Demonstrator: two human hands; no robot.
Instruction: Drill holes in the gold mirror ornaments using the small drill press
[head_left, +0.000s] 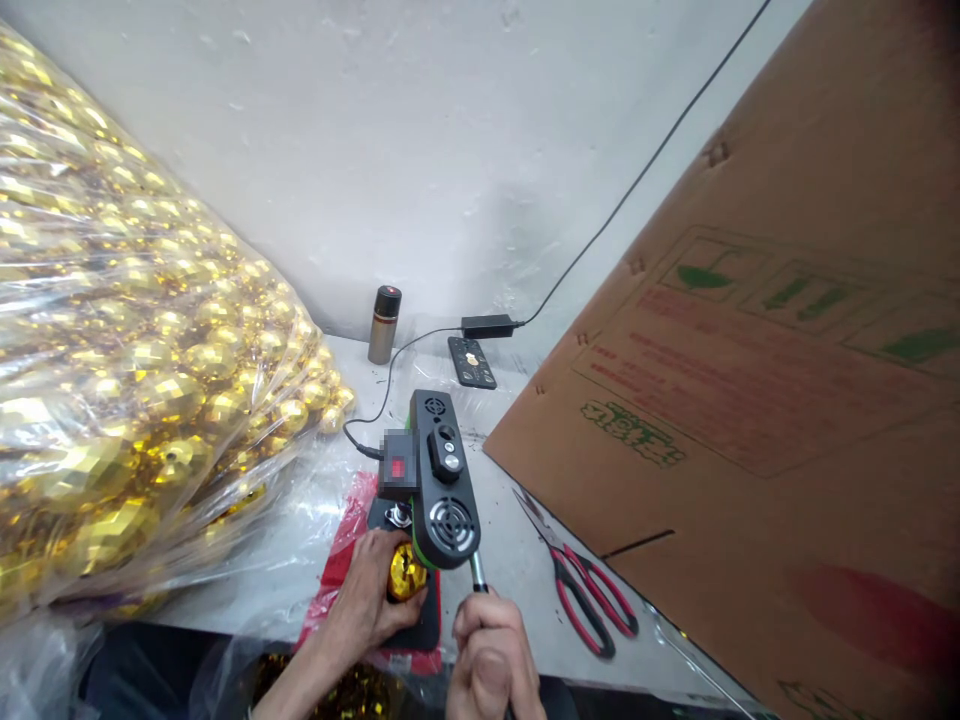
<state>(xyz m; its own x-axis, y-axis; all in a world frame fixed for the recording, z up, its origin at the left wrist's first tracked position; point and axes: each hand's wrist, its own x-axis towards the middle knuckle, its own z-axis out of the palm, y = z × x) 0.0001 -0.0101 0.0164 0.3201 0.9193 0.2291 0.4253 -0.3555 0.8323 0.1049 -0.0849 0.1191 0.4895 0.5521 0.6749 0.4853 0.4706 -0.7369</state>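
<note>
My left hand (373,590) has its fingers around a small gold faceted ball (407,572), at the front of a black bench machine (451,500). A dark slot or mark shows on top of the ball. My right hand (491,655) is closed round the grip of a metal lever (478,572) that comes out of the machine's right side. Most of that grip is hidden by the fingers. The machine's black base (424,628) rests on a red plastic sheet (341,560).
Clear plastic full of gold balls (172,400) piles up on the left. Right of the machine lie red-black scissors (581,590). A large cardboard box (750,400) leans in from the right. A phone (472,362), power adapter (487,326) and metallic bottle (383,325) are near the wall.
</note>
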